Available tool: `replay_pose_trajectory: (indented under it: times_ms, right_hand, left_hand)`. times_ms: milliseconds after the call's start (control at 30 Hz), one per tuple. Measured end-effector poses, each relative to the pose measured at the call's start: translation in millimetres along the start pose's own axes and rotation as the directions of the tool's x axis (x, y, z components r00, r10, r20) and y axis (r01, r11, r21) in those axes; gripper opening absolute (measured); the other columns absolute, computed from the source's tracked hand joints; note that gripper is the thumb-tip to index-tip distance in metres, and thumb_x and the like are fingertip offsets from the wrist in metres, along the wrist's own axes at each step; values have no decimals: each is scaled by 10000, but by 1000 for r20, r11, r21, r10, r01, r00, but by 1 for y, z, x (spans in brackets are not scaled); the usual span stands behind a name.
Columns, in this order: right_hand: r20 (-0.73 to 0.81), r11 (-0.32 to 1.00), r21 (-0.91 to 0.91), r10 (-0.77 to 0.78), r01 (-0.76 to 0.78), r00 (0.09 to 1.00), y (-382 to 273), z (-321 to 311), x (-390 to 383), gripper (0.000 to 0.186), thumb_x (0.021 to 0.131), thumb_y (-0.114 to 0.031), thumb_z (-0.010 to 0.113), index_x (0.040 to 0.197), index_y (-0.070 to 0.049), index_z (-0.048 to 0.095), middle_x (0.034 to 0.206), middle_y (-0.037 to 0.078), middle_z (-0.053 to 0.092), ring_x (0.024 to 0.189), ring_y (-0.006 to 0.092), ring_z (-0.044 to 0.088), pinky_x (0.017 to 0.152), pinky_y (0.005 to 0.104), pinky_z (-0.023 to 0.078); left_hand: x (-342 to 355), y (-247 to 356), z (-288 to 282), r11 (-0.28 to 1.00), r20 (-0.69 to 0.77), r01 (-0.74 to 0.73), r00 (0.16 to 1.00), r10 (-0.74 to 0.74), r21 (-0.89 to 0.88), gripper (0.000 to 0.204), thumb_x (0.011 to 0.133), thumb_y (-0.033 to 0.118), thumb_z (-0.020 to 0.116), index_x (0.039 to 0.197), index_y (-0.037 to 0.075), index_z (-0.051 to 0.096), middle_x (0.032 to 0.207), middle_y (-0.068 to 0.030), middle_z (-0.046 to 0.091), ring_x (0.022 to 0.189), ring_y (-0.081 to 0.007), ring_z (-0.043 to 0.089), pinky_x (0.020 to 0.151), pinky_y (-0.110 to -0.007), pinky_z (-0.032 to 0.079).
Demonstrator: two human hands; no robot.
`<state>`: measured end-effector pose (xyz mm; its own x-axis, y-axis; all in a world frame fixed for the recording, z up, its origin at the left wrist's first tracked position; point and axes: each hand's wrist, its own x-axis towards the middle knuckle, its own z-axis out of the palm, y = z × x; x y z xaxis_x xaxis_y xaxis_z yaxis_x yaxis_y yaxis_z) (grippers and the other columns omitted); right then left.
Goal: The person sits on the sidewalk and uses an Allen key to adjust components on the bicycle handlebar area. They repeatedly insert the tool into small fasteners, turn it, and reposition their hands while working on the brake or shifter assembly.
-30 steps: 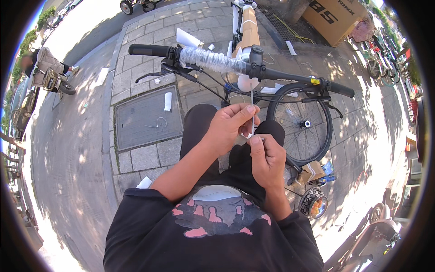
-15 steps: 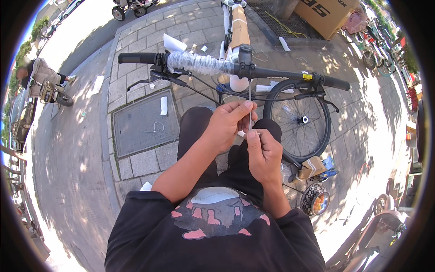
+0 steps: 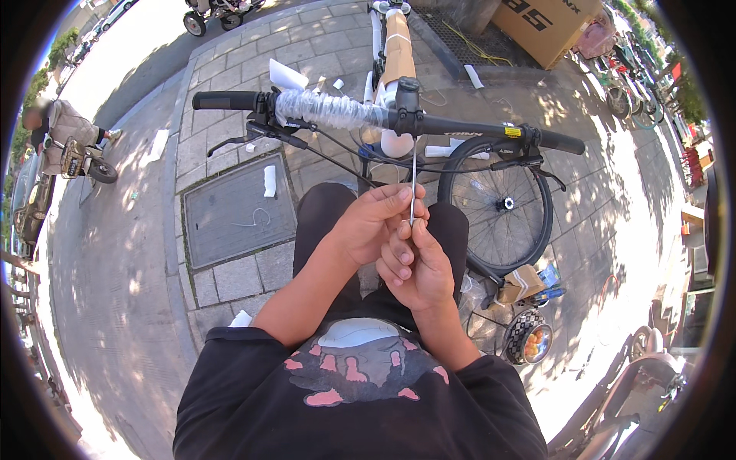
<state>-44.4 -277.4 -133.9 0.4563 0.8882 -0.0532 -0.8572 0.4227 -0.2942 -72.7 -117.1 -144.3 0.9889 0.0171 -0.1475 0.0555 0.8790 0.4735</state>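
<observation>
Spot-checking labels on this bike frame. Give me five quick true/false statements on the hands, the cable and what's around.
1. Both hands, the left hand and the right hand, meet on a thin silver cable. True.
2. The cable runs up toward the handlebar. True.
3. The handlebar's left side is bare metal. False: it is wrapped in bubble wrap.
4. A bicycle wheel stands to the right of the hands. True.
5. The cardboard box lies on the metal hatch. False: it sits far off at the upper right.
</observation>
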Motion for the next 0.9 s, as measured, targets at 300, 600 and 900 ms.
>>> replay_pose_trajectory:
  times_ms: [300, 600, 900]
  right_hand:
    - [-119, 293, -955, -494, 36, 861, -17, 21, -19, 388, 1189, -370, 622, 1117, -23, 780, 795, 1, 637, 607, 68, 535, 557, 244, 420]
    - [-158, 553, -826, -412, 108, 898, -21, 25, -12, 397, 1194, -362, 591, 1057, -35, 770, 766, 23, 627, 623, 115, 566, 566, 276, 449]
    - [-179, 854, -471, -337, 220, 924, -10, 4, -12, 414, 1226, -391, 523, 1091, -39, 692, 809, 11, 613, 633, 110, 552, 569, 292, 457]
  left_hand:
    - [2, -1, 11, 995, -91, -61, 994, 68, 84, 197, 1109, 226, 749, 1168, 39, 748, 1016, -89, 796, 948, -203, 771, 876, -382, 618]
    - [2, 1, 18, 980, -100, -82, 990, 102, 180, 203, 1079, 238, 804, 1071, 42, 755, 957, -61, 771, 859, -143, 705, 803, -318, 556]
    - [-1, -6, 21, 991, -32, -54, 998, 59, 122, 314, 1142, 252, 713, 1304, -17, 705, 1043, -90, 759, 805, -153, 710, 729, -319, 617]
